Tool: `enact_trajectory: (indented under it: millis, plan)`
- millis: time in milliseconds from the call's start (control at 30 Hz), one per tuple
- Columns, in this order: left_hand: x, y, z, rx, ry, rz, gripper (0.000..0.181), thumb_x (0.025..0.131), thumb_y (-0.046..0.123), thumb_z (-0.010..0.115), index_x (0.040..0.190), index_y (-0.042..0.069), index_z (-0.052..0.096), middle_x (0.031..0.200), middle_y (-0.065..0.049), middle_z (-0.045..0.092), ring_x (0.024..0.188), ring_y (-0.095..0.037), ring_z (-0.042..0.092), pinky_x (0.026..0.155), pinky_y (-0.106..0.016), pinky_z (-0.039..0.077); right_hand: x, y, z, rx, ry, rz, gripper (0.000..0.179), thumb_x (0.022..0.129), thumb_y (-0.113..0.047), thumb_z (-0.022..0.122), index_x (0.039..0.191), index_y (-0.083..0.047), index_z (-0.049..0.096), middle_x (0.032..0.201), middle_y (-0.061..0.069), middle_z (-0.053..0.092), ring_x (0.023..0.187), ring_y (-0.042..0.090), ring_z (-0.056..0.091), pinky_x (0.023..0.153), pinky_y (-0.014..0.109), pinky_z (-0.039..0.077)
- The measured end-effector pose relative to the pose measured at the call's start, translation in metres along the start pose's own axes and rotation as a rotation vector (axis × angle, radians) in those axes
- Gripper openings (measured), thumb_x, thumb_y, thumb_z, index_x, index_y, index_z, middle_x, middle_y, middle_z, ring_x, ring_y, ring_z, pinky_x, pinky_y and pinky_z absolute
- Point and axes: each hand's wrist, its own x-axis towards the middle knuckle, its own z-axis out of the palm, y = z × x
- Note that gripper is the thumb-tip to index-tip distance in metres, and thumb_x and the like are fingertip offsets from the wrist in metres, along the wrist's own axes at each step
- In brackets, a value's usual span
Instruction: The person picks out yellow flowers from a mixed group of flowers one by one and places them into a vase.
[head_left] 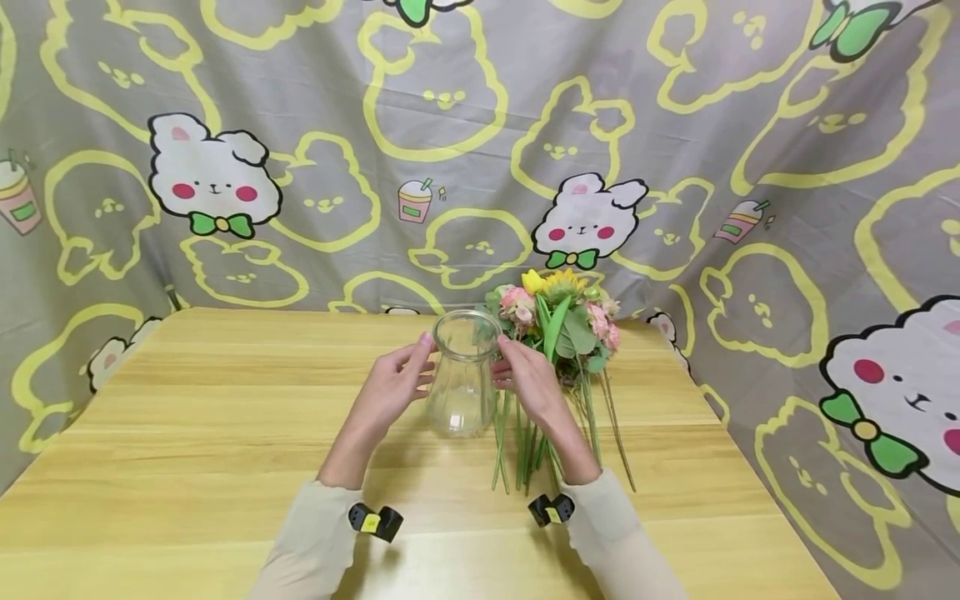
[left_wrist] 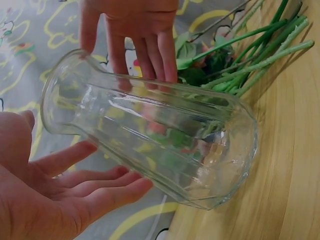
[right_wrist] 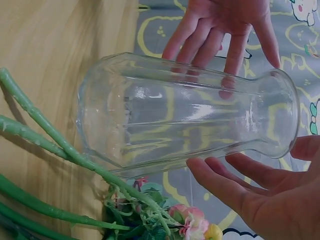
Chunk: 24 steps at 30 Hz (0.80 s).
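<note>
In the head view, the clear glass vase (head_left: 461, 396) looks to stand tall on the desk (head_left: 225, 417), mouth up, between 2 hands, about as near to the left hand (head_left: 396, 377) as to the right hand (head_left: 531, 382). Flowers (head_left: 576, 329) lie past the right hand. In the left wrist view, the left fingers are loose, tips at the glass. In the right wrist view, the right fingers are loose too, not wrapped round it.

There is one vase (head_left: 459, 396) and one bouquet (head_left: 576, 335).
</note>
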Motion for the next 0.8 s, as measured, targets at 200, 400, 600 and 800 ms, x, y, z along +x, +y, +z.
enact_trajectory:
  millis: [200, 400, 600, 800]
  plan:
    - [0.000, 0.001, 0.004, 0.020, 0.051, 0.005, 0.074, 0.098, 0.070, 0.045, 0.140, 0.010, 0.060, 0.142, -0.018, 0.059, 0.132, -0.034, 0.056, 0.107, -0.046, 0.054, 0.001, -0.001, -0.001, 0.013, -0.015, 0.011, 0.053, 0.107, -0.045, 0.045, 0.129, 0.000, 0.062, 0.111, 0.027, 0.066, 0.105, 0.040, 0.068, 0.094, 0.044, 0.062]
    - [0.000, 0.000, 0.009, 0.039, 0.049, 0.015, 0.074, 0.099, 0.070, 0.043, 0.148, 0.016, 0.053, 0.154, -0.008, 0.050, 0.143, -0.031, 0.046, 0.119, -0.050, 0.041, 0.000, -0.002, -0.001, 0.003, -0.023, 0.006, 0.055, 0.107, -0.046, 0.043, 0.130, 0.001, 0.062, 0.114, 0.031, 0.065, 0.107, 0.043, 0.066, 0.093, 0.041, 0.063]
    - [-0.001, 0.000, 0.011, 0.023, 0.022, 0.008, 0.071, 0.098, 0.072, 0.042, 0.146, 0.023, 0.055, 0.155, 0.002, 0.049, 0.146, -0.026, 0.043, 0.121, -0.048, 0.039, -0.001, 0.000, -0.002, 0.011, -0.021, 0.006, 0.057, 0.107, -0.047, 0.044, 0.134, 0.001, 0.060, 0.115, 0.030, 0.065, 0.108, 0.043, 0.066, 0.095, 0.043, 0.062]
    - [-0.002, 0.002, 0.012, -0.035, 0.008, 0.029, 0.066, 0.101, 0.066, 0.042, 0.147, 0.021, 0.055, 0.155, 0.004, 0.049, 0.144, -0.024, 0.045, 0.115, -0.043, 0.047, -0.001, -0.001, -0.002, 0.009, -0.031, 0.012, 0.057, 0.107, -0.045, 0.043, 0.135, 0.003, 0.059, 0.114, 0.031, 0.065, 0.109, 0.045, 0.065, 0.096, 0.045, 0.061]
